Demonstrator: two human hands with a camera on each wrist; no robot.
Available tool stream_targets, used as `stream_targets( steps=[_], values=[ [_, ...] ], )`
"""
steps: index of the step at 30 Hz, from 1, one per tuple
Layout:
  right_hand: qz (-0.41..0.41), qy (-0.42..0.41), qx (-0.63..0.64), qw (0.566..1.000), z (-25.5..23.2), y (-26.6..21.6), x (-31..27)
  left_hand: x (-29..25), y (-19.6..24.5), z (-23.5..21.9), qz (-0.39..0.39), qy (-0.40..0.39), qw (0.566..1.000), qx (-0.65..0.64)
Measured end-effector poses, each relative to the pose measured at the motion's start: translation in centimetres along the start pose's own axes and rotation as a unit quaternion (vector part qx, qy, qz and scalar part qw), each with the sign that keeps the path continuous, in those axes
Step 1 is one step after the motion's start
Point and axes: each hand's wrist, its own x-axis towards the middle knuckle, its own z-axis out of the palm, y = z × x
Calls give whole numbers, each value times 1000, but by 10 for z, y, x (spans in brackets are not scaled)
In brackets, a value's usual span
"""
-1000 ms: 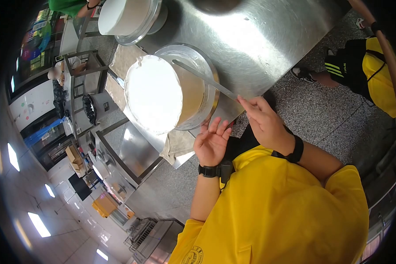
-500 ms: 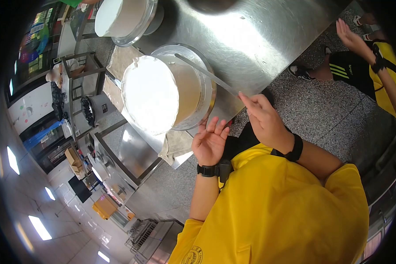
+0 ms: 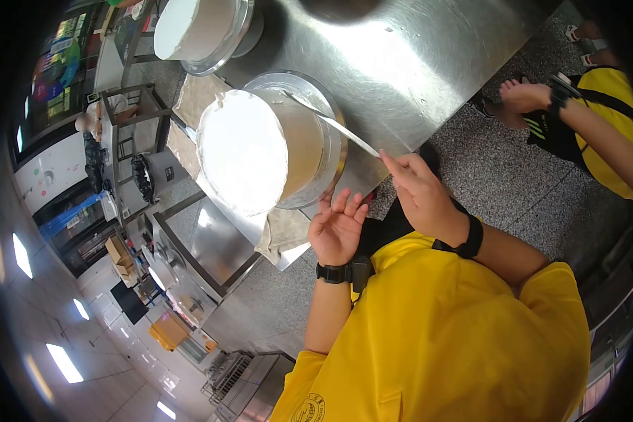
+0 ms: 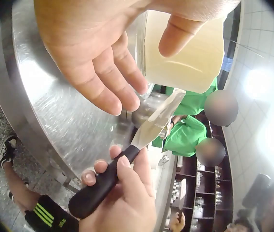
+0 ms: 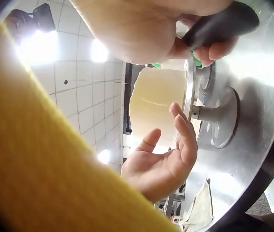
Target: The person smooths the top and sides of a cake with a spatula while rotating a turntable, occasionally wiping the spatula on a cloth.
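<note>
A tall cake covered in white cream (image 3: 243, 151) stands on a metal turntable (image 3: 337, 165). In my right hand (image 3: 425, 200) I grip a palette knife by its black handle (image 4: 96, 191); its long cream-smeared blade (image 3: 348, 132) reaches over the turntable beside the cake. My left hand (image 3: 337, 235) is palm up, its relaxed fingers right at the near rim of the turntable. In the right wrist view the left hand (image 5: 163, 166) holds nothing, its thumb apart from the fingers below the pale cake side (image 5: 158, 106).
Another white cake (image 3: 197, 28) sits on a turntable farther along the steel table (image 3: 415, 63). Cloths (image 3: 285, 232) lie on the table by my turntable. At the right stands a person in a yellow shirt (image 3: 612, 133); people in green (image 4: 180, 137) are across the table.
The palette knife's blade has turned, showing a narrower, brighter face now. My left hand barely shifts. The person at the right has raised a forearm and brought the hand lower and nearer.
</note>
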Motion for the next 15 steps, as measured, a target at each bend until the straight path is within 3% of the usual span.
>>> stream_targets(
  steps=[15],
  values=[
    [-27, -5, 23, 999, 8, -4, 2, 0, -1, 4, -1, 12, 1000, 19]
  ],
)
